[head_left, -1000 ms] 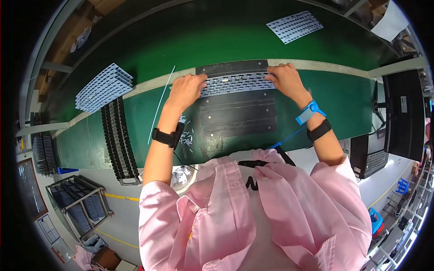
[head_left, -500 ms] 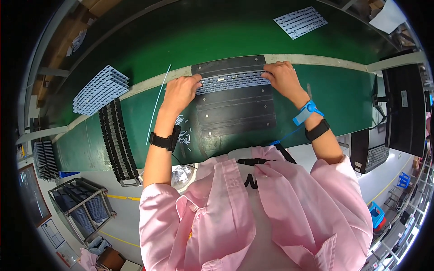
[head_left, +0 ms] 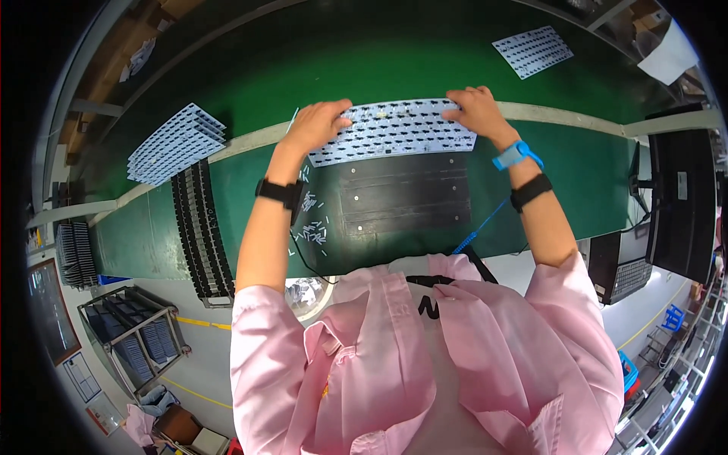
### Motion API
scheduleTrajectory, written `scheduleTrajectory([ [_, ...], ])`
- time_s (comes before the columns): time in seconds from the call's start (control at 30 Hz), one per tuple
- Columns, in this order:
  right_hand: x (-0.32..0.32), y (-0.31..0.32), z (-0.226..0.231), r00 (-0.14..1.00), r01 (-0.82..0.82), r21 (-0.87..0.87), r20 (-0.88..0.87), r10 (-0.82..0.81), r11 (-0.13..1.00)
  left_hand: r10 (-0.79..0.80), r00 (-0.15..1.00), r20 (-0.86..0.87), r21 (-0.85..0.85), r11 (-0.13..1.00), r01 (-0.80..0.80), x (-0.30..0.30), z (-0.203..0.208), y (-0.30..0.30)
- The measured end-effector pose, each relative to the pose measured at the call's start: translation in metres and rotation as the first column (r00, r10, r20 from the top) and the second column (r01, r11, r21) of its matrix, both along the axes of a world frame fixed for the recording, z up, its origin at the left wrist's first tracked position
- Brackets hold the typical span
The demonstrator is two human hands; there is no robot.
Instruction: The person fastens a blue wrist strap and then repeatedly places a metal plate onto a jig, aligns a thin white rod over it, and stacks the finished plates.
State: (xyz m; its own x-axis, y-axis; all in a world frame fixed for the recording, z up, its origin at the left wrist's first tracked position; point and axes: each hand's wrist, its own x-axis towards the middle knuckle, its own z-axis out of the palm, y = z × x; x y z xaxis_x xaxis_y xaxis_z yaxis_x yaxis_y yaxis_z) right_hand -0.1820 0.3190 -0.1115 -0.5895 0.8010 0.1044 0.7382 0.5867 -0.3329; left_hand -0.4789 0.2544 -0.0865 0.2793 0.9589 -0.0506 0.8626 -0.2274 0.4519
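Observation:
A white keyboard plate (head_left: 394,130) with rows of black cut-outs or parts is held up by its two ends, its face toward me. My left hand (head_left: 318,126) pinches its upper left corner, thumb on the front. At the upper right corner my right hand (head_left: 478,115) grips it the same way. Below the plate lies a flat black fixture board (head_left: 406,199) with grooves and screws; its far part is hidden behind the plate. Small pale strips (head_left: 312,227) are scattered to the left of the board, below my left hand.
Stacked white plates (head_left: 178,144) stand at the left, beside a long black slotted rack (head_left: 201,235). Another plate (head_left: 533,51) lies at the far right. A round bin (head_left: 307,296) sits below the front edge of the green table (head_left: 561,186). At the right is a monitor (head_left: 679,197).
The plate has come up off the black board and tilted, so its whole face shows. Both hands rose with it, still gripping its ends.

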Motion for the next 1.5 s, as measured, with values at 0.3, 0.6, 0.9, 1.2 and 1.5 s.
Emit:
scheduleTrajectory([
  [0.3,-0.021,0.026,-0.067,0.988,0.148,-0.073,0.046,-0.145,0.986,0.088,0.983,0.164,-0.412,0.911,-0.013,-0.029,-0.074,0.063],
  [0.6,-0.006,-0.041,0.034,0.997,0.044,-0.021,-0.063,-0.045,0.999,0.078,0.995,-0.057,-0.018,0.997,-0.079,0.01,0.032,-0.033],
  [0.9,0.018,-0.053,0.087,0.911,0.191,-0.031,-0.368,-0.189,0.981,0.468,0.882,0.057,0.342,0.821,-0.457,-0.021,0.043,-0.071],
  [1.2,0.061,-0.07,0.081,0.809,0.399,-0.176,-0.394,-0.436,0.9,0.264,0.957,-0.119,0.316,0.924,-0.215,-0.037,-0.051,-0.098],
  [1.5,0.014,-0.063,0.046,0.967,0.027,0.054,-0.256,-0.012,0.998,0.727,0.636,-0.259,-0.022,0.654,-0.757,-0.104,-0.033,-0.244],
])
